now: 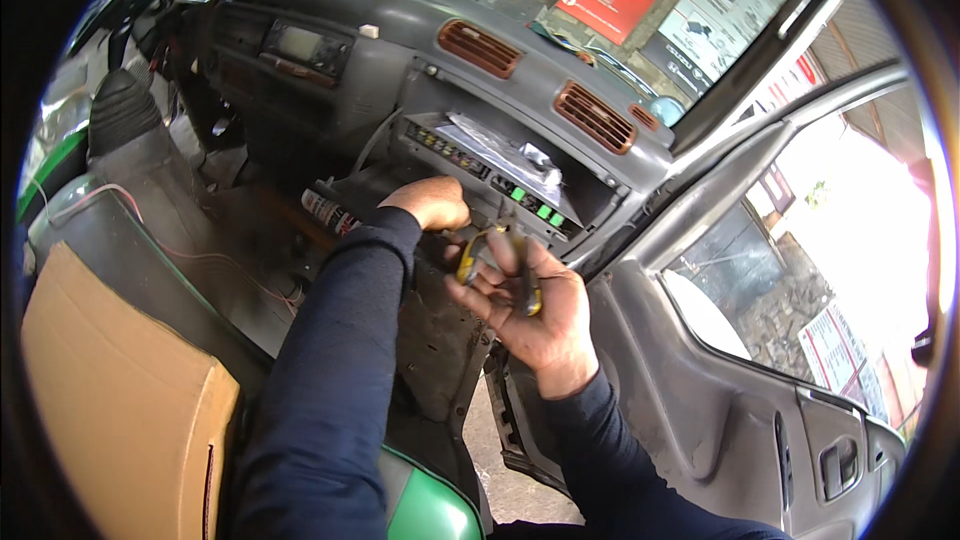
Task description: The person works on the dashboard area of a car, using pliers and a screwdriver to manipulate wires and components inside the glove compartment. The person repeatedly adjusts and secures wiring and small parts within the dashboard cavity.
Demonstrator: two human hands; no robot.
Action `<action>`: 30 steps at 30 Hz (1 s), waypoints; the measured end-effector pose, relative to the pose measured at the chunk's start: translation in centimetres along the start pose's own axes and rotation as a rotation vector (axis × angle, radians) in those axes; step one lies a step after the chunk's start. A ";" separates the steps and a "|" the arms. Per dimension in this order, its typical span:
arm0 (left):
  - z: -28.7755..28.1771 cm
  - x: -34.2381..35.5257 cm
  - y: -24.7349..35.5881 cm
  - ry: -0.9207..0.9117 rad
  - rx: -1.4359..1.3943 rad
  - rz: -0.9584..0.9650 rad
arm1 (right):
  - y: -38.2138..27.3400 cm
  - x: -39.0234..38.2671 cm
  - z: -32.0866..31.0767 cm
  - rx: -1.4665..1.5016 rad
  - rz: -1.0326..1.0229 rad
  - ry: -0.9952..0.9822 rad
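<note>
In my right hand [555, 320] are pliers with yellow and dark handles [468, 260], fingers wrapped round the grips. Their jaws are blurred and point up toward the fuse panel [450, 150] in the opened dash compartment. My left hand [435, 203] reaches in from the left, just below that panel and close to the pliers. Its fingertips bend down out of sight, so what they hold, if anything, is hidden. Several green fuses or relays [530, 202] sit in the panel's right part. A clear plastic bag with papers [505, 155] lies above the panel.
A spray can [328, 210] lies left of my left hand. A cardboard sheet [120, 390] leans on the seat at left, near a thin loose wire [215, 255]. The passenger door [700, 390] stands open at right. Dash vents [595, 115] are above the compartment.
</note>
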State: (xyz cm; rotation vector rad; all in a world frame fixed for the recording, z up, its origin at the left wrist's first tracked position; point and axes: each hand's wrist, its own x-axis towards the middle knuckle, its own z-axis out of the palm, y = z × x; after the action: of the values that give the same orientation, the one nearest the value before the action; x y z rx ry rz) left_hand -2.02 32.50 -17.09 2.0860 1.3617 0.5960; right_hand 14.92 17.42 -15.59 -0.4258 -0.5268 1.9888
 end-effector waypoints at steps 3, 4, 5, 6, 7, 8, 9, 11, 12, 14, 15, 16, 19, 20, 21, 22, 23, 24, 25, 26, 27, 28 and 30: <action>0.0 0.2 -0.7 -0.023 -0.017 -0.015 | -0.3 1.0 0.5 0.006 -0.076 0.183; 0.0 0.3 -0.9 -0.022 -0.025 0.010 | -0.3 1.4 0.6 -0.020 -0.125 0.232; 0.1 0.4 -1.0 -0.022 -0.032 0.040 | -0.2 1.7 0.7 -0.043 -0.173 0.281; 0.2 0.5 -1.2 -0.023 -0.031 0.075 | -0.2 2.0 0.8 -0.048 -0.178 0.271; 0.3 0.6 -1.3 -0.034 -0.075 0.062 | -0.1 2.2 0.8 -0.049 -0.184 0.294; 0.4 0.8 -1.3 -0.047 -0.110 0.057 | 0.0 2.3 0.7 -0.043 -0.167 0.257; 0.5 0.9 -1.3 -0.052 -0.145 0.038 | 0.0 2.4 0.7 -0.035 -0.159 0.244; 0.7 1.2 -1.0 -0.044 -0.282 0.058 | -0.1 2.5 0.5 -0.004 -0.124 0.153; 0.8 1.2 -0.8 -0.047 -0.354 0.047 | -0.2 2.6 0.4 -0.003 -0.146 0.194; 0.7 1.2 -0.3 -0.049 -0.437 0.039 | -0.5 2.8 0.0 -0.001 -0.164 0.231; 0.6 1.1 -0.1 -0.048 -0.493 0.034 | -0.6 2.9 -0.2 -0.002 -0.159 0.206; 0.5 0.8 0.1 -0.037 -0.531 0.072 | -0.8 3.1 -0.4 0.010 -0.163 0.230; 0.1 0.0 0.6 -0.036 -0.624 0.151 | -1.1 3.4 -1.2 0.040 -0.116 0.094; -0.1 -0.3 0.7 -0.070 -0.617 0.139 | -1.2 3.6 -1.4 0.037 -0.121 0.072; -0.2 -0.5 0.9 -0.099 -0.628 0.143 | -1.3 3.7 -1.5 0.035 -0.138 0.095; -0.3 -0.6 0.9 -0.096 -0.631 0.113 | -1.3 3.8 -1.5 0.054 -0.112 0.052; -0.3 -0.6 1.0 -0.089 -0.652 0.101 | -1.4 4.0 -1.5 0.074 -0.099 0.054; -0.3 -0.6 1.0 -0.100 -0.685 0.099 | -1.4 4.2 -1.5 0.072 -0.128 0.130; -0.2 -0.6 1.1 -0.097 -0.672 0.106 | -1.3 4.3 -1.4 0.062 -0.121 0.125; -0.2 -0.4 1.0 -0.111 -0.670 0.121 | -1.2 4.4 -1.2 0.028 -0.154 0.193; -0.2 -0.3 1.0 -0.118 -0.670 0.118 | -1.1 4.5 -1.1 0.005 -0.156 0.198; -0.1 -0.1 0.9 -0.130 -0.663 0.131 | -0.9 4.5 -1.0 0.011 -0.200 0.258; 0.0 0.2 0.7 -0.141 -0.657 0.111 | -0.6 4.8 -0.8 0.043 -0.226 0.253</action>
State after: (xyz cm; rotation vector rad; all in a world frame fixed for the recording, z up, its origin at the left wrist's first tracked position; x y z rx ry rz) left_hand -1.48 32.47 -16.61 1.6296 0.8210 0.7971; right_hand 13.62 22.05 -16.26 -0.5569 -0.3556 1.6972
